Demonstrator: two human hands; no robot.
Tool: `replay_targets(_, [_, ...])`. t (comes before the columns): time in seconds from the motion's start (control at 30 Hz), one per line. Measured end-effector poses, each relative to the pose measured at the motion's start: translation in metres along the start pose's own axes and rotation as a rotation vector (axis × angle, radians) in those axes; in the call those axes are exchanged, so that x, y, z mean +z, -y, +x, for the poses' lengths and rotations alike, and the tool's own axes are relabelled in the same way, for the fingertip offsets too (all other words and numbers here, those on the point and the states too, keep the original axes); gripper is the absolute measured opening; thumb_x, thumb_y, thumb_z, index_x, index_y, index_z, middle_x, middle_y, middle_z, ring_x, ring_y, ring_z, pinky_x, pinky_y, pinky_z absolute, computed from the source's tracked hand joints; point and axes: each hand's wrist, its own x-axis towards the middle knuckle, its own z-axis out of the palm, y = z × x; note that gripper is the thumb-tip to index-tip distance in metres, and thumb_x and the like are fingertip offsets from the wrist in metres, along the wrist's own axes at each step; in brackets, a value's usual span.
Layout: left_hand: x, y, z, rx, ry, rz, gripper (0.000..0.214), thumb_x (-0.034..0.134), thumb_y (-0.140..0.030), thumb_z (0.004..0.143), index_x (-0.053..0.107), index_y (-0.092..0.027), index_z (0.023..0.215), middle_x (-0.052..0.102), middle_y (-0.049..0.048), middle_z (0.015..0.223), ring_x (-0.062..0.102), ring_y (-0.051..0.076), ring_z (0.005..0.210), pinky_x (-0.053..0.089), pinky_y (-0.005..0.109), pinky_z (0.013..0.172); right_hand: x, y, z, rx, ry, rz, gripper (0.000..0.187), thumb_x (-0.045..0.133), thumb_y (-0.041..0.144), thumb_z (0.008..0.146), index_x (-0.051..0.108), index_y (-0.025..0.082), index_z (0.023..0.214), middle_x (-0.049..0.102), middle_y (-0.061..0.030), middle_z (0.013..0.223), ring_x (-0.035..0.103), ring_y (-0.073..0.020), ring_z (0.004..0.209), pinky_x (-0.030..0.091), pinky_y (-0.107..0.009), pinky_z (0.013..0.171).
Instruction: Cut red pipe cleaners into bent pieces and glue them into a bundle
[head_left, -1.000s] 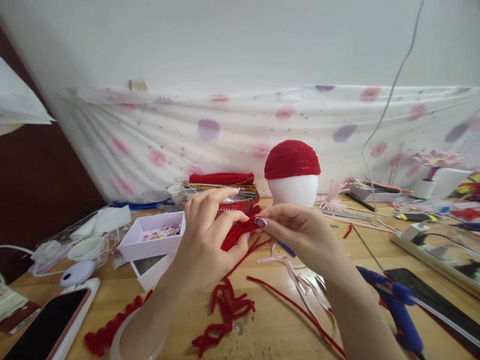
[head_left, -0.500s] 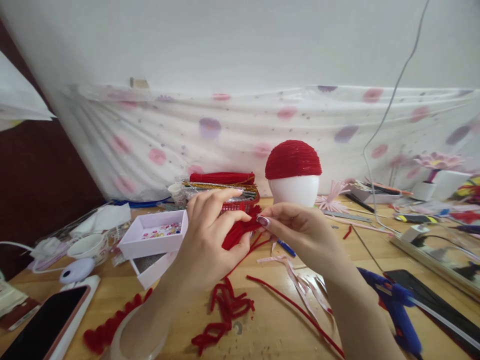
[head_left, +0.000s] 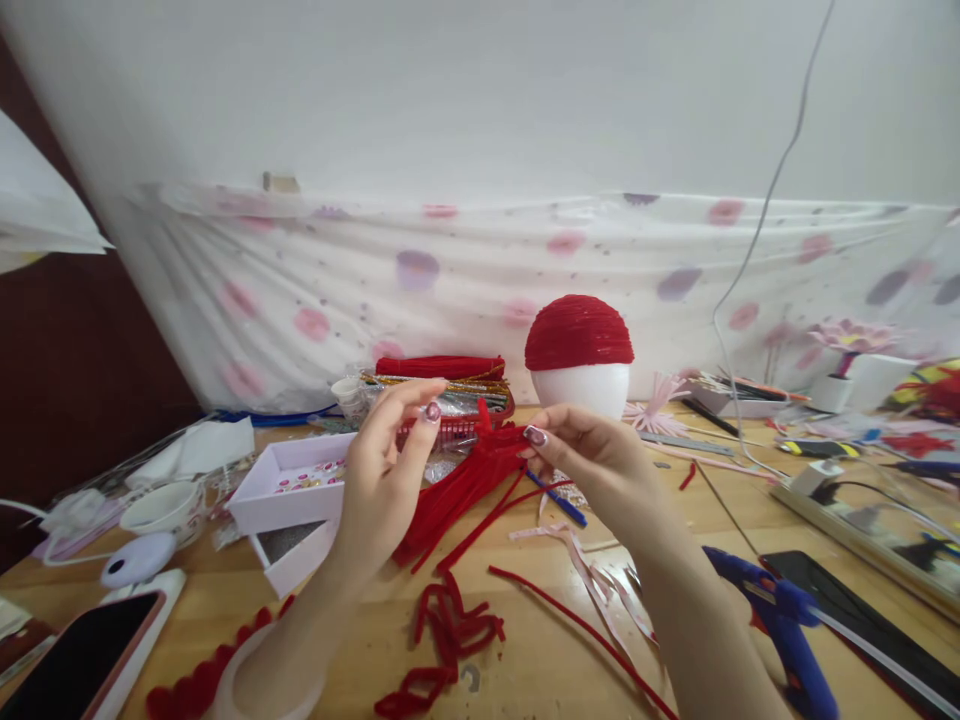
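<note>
My right hand [head_left: 589,455] pinches the upper end of a bundle of red pipe cleaners [head_left: 457,490], whose long stems hang down to the left over the table. My left hand [head_left: 394,465] is off the bundle, just to its left, with thumb and fingers apart and nothing between them. Behind the right hand stands a white foam ball [head_left: 581,388] whose top half is wrapped in a red covering [head_left: 579,332]. Bent red pipe cleaner pieces [head_left: 454,635] lie below the bundle, and a single straight red pipe cleaner [head_left: 581,625] is to their right.
A white box of gems [head_left: 289,510] and a red basket [head_left: 450,432] of pipe cleaners stand at the left and back. A blue glue gun [head_left: 787,620] lies at right beside a power strip [head_left: 870,540]. A phone [head_left: 82,655] rests front left; a blue pen [head_left: 562,500] lies mid-table.
My left hand has let go of the red bundle and drawn back to the left, its fingers opening. My right hand keeps its pinch on the bundle. The view has shifted slightly.
</note>
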Motion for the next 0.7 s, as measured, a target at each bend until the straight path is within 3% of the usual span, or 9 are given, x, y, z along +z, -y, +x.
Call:
replay_targets(0.07, [0.008, 0.006, 0.001, -0.321, 0.005, -0.268, 0.023, 0.069, -0.036, 0.088, 0.070, -0.023, 0.107, 0.072, 0.0063, 0.117, 0.066, 0.022, 0.108, 0.053, 0.033, 0.091, 0.001, -0.001, 0.002, 0.027, -0.033, 0.047, 0.038, 0.086, 0.051, 0.070, 0.069, 0.019, 0.082, 0.069, 0.0003, 0.064, 0.063, -0.0123, 0.059, 0.051, -0.023, 0.055])
replay_targets(0.13, [0.017, 0.008, 0.001, -0.606, 0.109, -0.516, 0.029, 0.074, -0.042, 0.083, 0.070, -0.020, 0.102, 0.074, 0.0090, 0.108, 0.070, 0.022, 0.093, 0.056, 0.030, 0.072, 0.003, -0.002, 0.003, 0.037, -0.053, 0.094, 0.040, 0.088, 0.051, 0.067, 0.070, 0.019, 0.081, 0.069, 0.0008, 0.064, 0.063, -0.0117, 0.058, 0.050, -0.022, 0.054])
replay_targets(0.2, [0.023, 0.005, -0.001, -0.756, 0.231, -0.688, 0.034, 0.074, -0.049, 0.081, 0.070, -0.018, 0.092, 0.074, 0.0088, 0.091, 0.069, 0.019, 0.073, 0.052, 0.026, 0.055, 0.005, -0.003, 0.004, 0.040, -0.051, 0.134, 0.039, 0.089, 0.051, 0.067, 0.070, 0.019, 0.079, 0.069, 0.0013, 0.063, 0.062, -0.0114, 0.057, 0.049, -0.021, 0.053])
replay_targets(0.27, [0.026, 0.001, -0.004, -0.747, 0.267, -0.736, 0.039, 0.074, -0.056, 0.079, 0.069, -0.017, 0.082, 0.069, 0.0038, 0.069, 0.059, 0.013, 0.052, 0.042, 0.021, 0.043, 0.006, -0.005, 0.004, 0.047, -0.024, 0.155, 0.037, 0.089, 0.049, 0.068, 0.071, 0.019, 0.079, 0.068, 0.0013, 0.063, 0.061, -0.0111, 0.057, 0.049, -0.021, 0.053])
replay_targets(0.33, [0.028, -0.003, -0.008, -0.652, 0.195, -0.685, 0.042, 0.075, -0.059, 0.077, 0.066, -0.018, 0.074, 0.056, -0.0028, 0.053, 0.044, 0.007, 0.040, 0.030, 0.019, 0.037, 0.007, -0.008, 0.003, 0.072, 0.025, 0.172, 0.034, 0.090, 0.046, 0.069, 0.071, 0.019, 0.079, 0.069, 0.0010, 0.063, 0.061, -0.0107, 0.056, 0.049, -0.020, 0.053])
replay_targets(0.4, [0.027, -0.005, -0.011, -0.542, 0.094, -0.594, 0.044, 0.075, -0.060, 0.077, 0.064, -0.018, 0.072, 0.049, -0.0053, 0.051, 0.036, 0.006, 0.039, 0.025, 0.018, 0.036, 0.008, -0.011, 0.004, 0.105, 0.082, 0.199, 0.034, 0.090, 0.044, 0.069, 0.071, 0.019, 0.079, 0.070, 0.0007, 0.063, 0.060, -0.0105, 0.056, 0.048, -0.020, 0.052])
replay_targets(0.5, [0.025, -0.006, -0.013, -0.452, 0.009, -0.466, 0.045, 0.067, -0.063, 0.083, 0.067, -0.018, 0.080, 0.056, -0.0031, 0.061, 0.041, 0.007, 0.045, 0.026, 0.019, 0.037, 0.011, -0.018, 0.006, 0.126, 0.135, 0.260, 0.034, 0.091, 0.044, 0.068, 0.072, 0.019, 0.080, 0.070, 0.0005, 0.062, 0.060, -0.0104, 0.055, 0.048, -0.019, 0.050])
replay_targets(0.6, [0.022, -0.004, -0.014, -0.396, 0.005, -0.386, 0.043, 0.060, -0.061, 0.090, 0.071, -0.020, 0.094, 0.062, -0.0015, 0.067, 0.050, 0.010, 0.051, 0.035, 0.019, 0.042, 0.015, -0.023, 0.008, 0.137, 0.154, 0.308, 0.033, 0.092, 0.043, 0.069, 0.073, 0.018, 0.080, 0.070, 0.0000, 0.063, 0.062, -0.0101, 0.056, 0.049, -0.018, 0.051])
replay_targets(0.7, [0.020, -0.005, -0.014, -0.262, -0.015, -0.338, 0.042, 0.057, -0.058, 0.093, 0.072, -0.020, 0.095, 0.064, -0.0005, 0.068, 0.055, 0.011, 0.057, 0.045, 0.020, 0.052, 0.018, -0.026, 0.009, 0.170, 0.177, 0.351, 0.033, 0.094, 0.041, 0.066, 0.074, 0.019, 0.079, 0.070, 0.0008, 0.062, 0.061, -0.0087, 0.054, 0.049, -0.016, 0.049])
